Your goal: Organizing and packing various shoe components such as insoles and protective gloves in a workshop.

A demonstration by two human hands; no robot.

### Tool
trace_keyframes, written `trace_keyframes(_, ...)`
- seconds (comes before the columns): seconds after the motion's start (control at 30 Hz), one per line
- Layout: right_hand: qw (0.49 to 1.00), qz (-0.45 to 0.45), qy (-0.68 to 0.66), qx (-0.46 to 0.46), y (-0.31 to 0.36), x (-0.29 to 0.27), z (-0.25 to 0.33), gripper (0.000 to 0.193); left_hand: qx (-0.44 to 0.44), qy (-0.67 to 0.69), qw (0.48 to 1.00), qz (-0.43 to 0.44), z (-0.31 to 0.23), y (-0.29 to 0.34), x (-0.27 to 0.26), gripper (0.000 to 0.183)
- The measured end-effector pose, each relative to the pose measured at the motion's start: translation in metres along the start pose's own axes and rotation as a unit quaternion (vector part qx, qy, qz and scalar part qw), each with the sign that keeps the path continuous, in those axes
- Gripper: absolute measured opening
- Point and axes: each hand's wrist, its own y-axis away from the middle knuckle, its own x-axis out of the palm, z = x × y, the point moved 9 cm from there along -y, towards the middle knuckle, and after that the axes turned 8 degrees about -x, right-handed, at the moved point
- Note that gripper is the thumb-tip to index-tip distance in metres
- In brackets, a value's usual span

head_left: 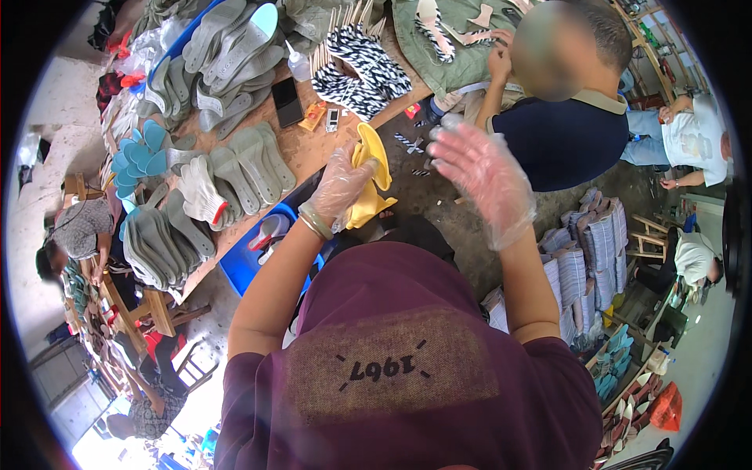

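My left hand (pixel 345 186), in a thin clear plastic glove and with a bangle at the wrist, is closed round a curved, floppy yellow piece (pixel 374 157) that looks like a shoe upper. More yellow material (pixel 365 207) hangs below the fingers, partly hidden by the hand. Raised to the right, my right hand (pixel 479 168) wears the same kind of clear glove. Its fingers are stretched out and nothing is in them. Both hands are just off the near edge of the workbench (pixel 309 149).
Grey insoles (pixel 235 63) lie in stacks on the bench, with blue insoles (pixel 141 157), a white work glove (pixel 202 189), a phone (pixel 287 102), a squeeze bottle (pixel 298 63) and zebra-patterned pieces (pixel 360 74). A blue bin (pixel 244 270) stands below. A co-worker (pixel 560 117) sits close at right.
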Motion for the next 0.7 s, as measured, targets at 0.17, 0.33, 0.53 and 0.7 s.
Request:
trace_keyframes(0.17, 0.947, -0.027, 0.311, 0.072, 0.018, -0.002, -0.075, 0.038, 0.059, -0.182, 0.981, -0.033, 0.029, -0.011, 0.005, 0.021)
trace_keyframes(0.33, 0.950, -0.103, 0.241, 0.171, 0.026, -0.073, -0.147, 0.038, 0.098, -0.257, 0.956, -0.104, 0.024, 0.014, 0.014, 0.022)
trace_keyframes(0.53, 0.969, -0.214, 0.049, 0.118, 0.034, -0.072, -0.155, 0.042, 0.140, -0.368, 0.917, 0.061, 0.017, 0.044, 0.067, 0.023)
trace_keyframes(0.7, 0.945, -0.215, -0.163, 0.184, 0.031, -0.096, -0.192, 0.044, 0.132, -0.364, 0.910, 0.148, 0.028, 0.044, 0.083, 0.021)
